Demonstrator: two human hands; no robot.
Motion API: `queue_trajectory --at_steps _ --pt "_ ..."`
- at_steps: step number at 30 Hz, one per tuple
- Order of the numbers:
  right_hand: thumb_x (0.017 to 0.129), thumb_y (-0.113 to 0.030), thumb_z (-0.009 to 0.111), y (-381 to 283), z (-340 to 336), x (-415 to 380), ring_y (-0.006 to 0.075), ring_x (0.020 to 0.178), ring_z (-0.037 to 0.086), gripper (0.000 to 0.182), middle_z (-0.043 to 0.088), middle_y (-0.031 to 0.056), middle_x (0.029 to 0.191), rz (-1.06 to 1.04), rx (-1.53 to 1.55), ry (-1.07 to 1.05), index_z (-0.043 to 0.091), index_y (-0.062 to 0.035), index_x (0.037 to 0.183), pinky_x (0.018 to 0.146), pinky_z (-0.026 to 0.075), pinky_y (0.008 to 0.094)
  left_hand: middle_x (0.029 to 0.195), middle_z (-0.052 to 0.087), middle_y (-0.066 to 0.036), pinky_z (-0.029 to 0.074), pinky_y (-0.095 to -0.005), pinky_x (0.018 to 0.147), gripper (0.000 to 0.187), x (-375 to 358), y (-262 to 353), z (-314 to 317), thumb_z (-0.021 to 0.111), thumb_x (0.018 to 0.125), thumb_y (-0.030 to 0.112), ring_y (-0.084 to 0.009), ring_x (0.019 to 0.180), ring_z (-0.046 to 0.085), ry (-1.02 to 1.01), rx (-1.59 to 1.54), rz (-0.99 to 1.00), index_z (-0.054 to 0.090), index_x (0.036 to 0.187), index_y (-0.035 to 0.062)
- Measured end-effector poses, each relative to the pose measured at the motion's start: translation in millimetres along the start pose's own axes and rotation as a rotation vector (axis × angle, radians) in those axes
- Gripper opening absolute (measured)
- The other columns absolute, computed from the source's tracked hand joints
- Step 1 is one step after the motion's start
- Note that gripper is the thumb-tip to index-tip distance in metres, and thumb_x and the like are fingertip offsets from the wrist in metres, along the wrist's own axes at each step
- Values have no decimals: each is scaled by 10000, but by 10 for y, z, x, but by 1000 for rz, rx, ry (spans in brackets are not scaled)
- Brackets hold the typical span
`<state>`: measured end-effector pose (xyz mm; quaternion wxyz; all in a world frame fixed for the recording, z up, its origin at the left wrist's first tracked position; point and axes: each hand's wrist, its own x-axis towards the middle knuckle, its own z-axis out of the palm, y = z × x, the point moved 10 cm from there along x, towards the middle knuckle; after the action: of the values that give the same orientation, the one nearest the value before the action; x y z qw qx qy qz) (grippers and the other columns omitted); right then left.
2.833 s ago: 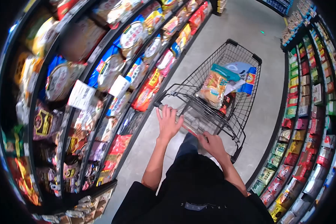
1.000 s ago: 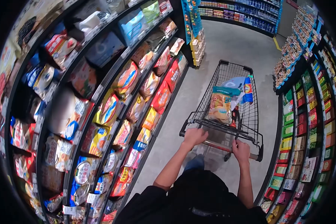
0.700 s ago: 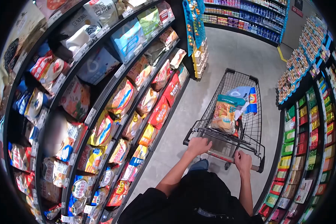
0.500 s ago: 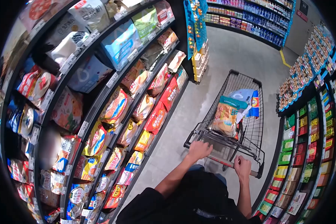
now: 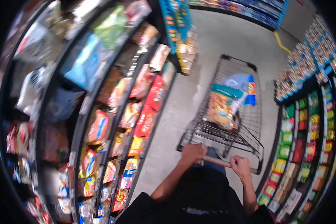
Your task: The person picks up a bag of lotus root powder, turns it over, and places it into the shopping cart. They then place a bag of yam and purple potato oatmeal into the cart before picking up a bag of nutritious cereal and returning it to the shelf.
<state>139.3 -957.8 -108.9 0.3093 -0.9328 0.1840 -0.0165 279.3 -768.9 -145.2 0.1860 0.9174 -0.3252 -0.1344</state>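
Note:
My left hand (image 5: pixel 193 153) is wrapped round the left part of the handle bar (image 5: pixel 217 161) of a black wire shopping cart (image 5: pixel 252 67). My right hand (image 5: pixel 240 165) is closed in a fist on the right part of that same bar. Inside the cart lies a food bag (image 5: pixel 218 106) with a teal top and an orange-brown front. Beside it are a pale blue pack (image 5: pixel 233 80) and a blue package with a red and yellow label (image 5: pixel 251 89). My fingertips under the bar are hidden.
Tall shelves of bagged food (image 5: pixel 143 123) run close along the left. On the right stand shelves of colourful boxes (image 5: pixel 286 138) and a display of small packs (image 5: pixel 293 69). A blue hanging display (image 5: pixel 177 22) marks the left shelf's end. Grey floor (image 5: pixel 205 41) stretches ahead to a back shelf.
My view has shifted and blurred, and the left shelves now sit further left in it. The cart appears slightly higher and further left, with both hands still on its bar.

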Motion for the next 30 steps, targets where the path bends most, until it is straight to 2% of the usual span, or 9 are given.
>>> queue_trajectory --at_steps 2,6,10,12,14,16,18,25,30 --pt "868 -221 612 -105 -155 167 350 547 585 307 593 160 606 -134 -18 -10 594 -18 639 506 446 424 651 667 -114 515 -441 574 397 64 8 -57 523 892 457 -315 601 663 -48 -31 -77 655 768 104" --pt "907 -188 600 325 -570 902 195 472 514 328 545 92 566 99 365 204 581 -8 633 476 397 345 607 639 -112 470 -423 506 314 216 -46 -151 602 878 411 -313 558 637 -9 -117 -203 638 763 121" --pt "922 -197 614 1256 -183 2004 95 575 501 210 568 8 637 352 781 197 616 13 899 561 432 284 642 655 -111 468 -426 504 278 370 -104 -200 607 881 371 -322 564 635 -52 -91 -339 641 775 117" --pt "885 -296 667 1755 295 2549 111 660 526 355 609 46 754 212 660 305 582 1 1060 627 455 277 656 657 -108 467 -420 493 255 388 -121 -193 604 882 331 -326 566 634 -33 -34 -364 623 762 107" --pt "812 -409 730 2226 1014 2852 137 754 536 561 599 88 861 368 580 194 557 13 1138 682 467 292 665 659 -109 469 -422 492 227 397 -122 -214 604 874 301 -327 566 634 -32 -1 -395 614 763 103" --pt "703 -517 777 2326 1475 3096 270 864 601 838 602 164 941 412 333 -11 512 77 1233 779 485 369 674 662 -110 482 -422 505 196 448 -90 -255 611 862 279 -325 569 637 -22 13 -357 621 773 104" --pt "666 -501 806 2178 1332 3151 295 814 651 805 663 203 882 278 202 302 589 100 1156 760 522 394 672 660 -124 493 -428 518 173 446 -174 -247 615 850 262 -325 566 637 -14 -14 -413 621 781 103" --pt "739 -578 667 1890 1188 3438 370 1025 588 567 611 194 1067 418 -251 -20 674 -165 1127 862 467 492 631 617 -132 496 -447 527 201 534 -176 -311 577 858 252 -338 583 623 93 -93 -371 595 775 69" --pt "787 -534 630 1993 1233 3549 422 1182 456 529 460 167 1315 519 -243 30 667 -155 1153 922 385 572 613 607 -132 490 -460 534 229 642 -101 -361 527 880 257 -342 585 620 191 -93 -251 587 769 66"
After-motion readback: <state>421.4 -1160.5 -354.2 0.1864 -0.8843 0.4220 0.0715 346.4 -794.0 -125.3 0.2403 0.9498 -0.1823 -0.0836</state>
